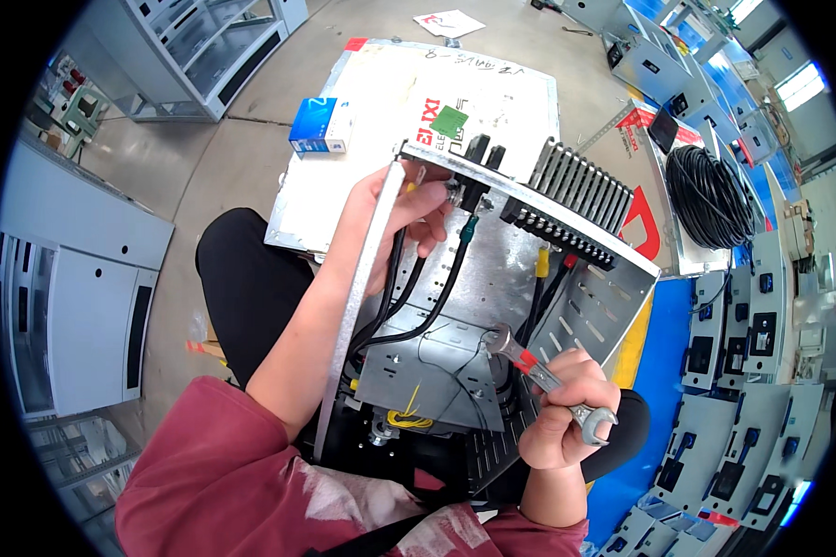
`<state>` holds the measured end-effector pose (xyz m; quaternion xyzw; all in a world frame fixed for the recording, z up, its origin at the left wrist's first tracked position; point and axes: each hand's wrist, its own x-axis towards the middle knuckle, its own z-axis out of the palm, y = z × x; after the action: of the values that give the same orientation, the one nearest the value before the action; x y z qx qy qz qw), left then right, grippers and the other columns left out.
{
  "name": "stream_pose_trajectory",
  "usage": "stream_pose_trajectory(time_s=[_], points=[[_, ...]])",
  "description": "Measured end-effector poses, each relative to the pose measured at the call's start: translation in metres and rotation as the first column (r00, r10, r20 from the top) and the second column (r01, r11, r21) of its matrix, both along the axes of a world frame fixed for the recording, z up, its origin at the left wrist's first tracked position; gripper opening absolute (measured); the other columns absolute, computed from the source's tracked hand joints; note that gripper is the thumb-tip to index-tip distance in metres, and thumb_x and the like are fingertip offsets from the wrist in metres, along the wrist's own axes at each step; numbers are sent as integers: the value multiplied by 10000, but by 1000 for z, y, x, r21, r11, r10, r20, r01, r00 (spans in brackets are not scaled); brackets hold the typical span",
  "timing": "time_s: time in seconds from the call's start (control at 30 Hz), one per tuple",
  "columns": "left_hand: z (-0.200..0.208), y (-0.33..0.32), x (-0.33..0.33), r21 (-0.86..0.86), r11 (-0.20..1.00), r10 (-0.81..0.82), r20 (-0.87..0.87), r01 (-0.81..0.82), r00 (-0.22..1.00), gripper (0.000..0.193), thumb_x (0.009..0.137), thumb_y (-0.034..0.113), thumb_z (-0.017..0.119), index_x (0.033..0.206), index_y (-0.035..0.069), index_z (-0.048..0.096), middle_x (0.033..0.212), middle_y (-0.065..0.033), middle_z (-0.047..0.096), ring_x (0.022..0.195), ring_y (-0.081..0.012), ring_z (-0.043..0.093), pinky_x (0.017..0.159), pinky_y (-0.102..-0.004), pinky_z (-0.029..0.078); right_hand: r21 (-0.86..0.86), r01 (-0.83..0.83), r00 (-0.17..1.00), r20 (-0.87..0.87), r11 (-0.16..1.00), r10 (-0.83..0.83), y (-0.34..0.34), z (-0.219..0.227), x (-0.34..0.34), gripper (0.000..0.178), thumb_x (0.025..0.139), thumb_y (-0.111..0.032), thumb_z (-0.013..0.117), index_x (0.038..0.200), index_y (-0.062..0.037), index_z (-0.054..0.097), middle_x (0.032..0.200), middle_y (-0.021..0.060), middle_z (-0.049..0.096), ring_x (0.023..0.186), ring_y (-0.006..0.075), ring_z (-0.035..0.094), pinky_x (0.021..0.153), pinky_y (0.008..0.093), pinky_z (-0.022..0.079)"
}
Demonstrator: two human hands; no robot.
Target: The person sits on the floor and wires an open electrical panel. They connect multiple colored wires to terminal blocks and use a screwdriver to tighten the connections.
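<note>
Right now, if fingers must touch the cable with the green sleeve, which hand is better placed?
Left, I would say: the left hand is close to the green-sleeved cable, near its upper end, while the right hand is lower in the view and closed around a wrench.

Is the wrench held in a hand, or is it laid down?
Held: the right hand wraps its fingers around the wrench, and both ends stick out.

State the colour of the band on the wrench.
The band is red, seen in the head view.
</note>
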<state>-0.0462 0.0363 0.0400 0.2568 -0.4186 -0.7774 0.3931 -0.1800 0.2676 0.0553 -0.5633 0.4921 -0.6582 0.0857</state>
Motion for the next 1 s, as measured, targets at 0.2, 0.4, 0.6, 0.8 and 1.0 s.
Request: stream_pose_trajectory(time_s=[0.2, 0.4, 0.6, 0.8, 1.0], points=[[-5, -10, 10, 27, 991, -130, 91, 128, 987, 203, 993, 99, 660, 1148, -32, 665, 825, -85, 672, 641, -120, 650, 508, -219, 477, -3, 22, 1000, -2, 1000, -22, -1, -1, 3, 140, 892, -22, 683, 987, -17, 580, 741, 72, 565, 635, 240, 559, 606, 347, 447], [2, -2, 2, -1, 1000, -17, -19, 17, 1000, 213, 1007, 122, 655, 1141, -40, 694, 844, -89, 686, 690, -145, 687, 592, -258, 547, -9, 27, 999, -32, 1000, -27, -2, -2, 2, 140, 906, -34, 682, 992, -8, 575, 739, 75, 560, 628, 236, 551, 597, 342, 444], [14, -2, -4, -53, 998, 28, 142, -21, 989, 261, 1017, 122, 641, 1197, -60, 691, 937, -124, 732, 779, -202, 747, 679, -300, 608, 95, 92, 995, -57, 991, -86, -2, 4, 9, 344, 1045, -378, 666, 980, -78, 508, 793, 45, 543, 673, 166, 541, 619, 303, 412], [18, 0, -2, 17, 1000, -7, -54, 8, 999, 249, 1027, 160, 703, 1132, -65, 710, 1040, -123, 725, 893, -196, 751, 890, -341, 653, 94, 91, 994, -66, 991, -85, -2, 3, 8, 342, 1048, -367, 657, 978, -70, 503, 793, 51, 542, 669, 167, 539, 623, 303, 416], [18, -7, 4, 61, 995, -87, 107, 81, 990, 232, 1012, 150, 719, 1101, -63, 707, 986, -107, 719, 866, -198, 751, 824, -319, 646, 98, 97, 994, -66, 990, -91, -1, 4, 9, 344, 1046, -361, 659, 976, -64, 500, 792, 53, 540, 668, 169, 540, 630, 309, 422]])
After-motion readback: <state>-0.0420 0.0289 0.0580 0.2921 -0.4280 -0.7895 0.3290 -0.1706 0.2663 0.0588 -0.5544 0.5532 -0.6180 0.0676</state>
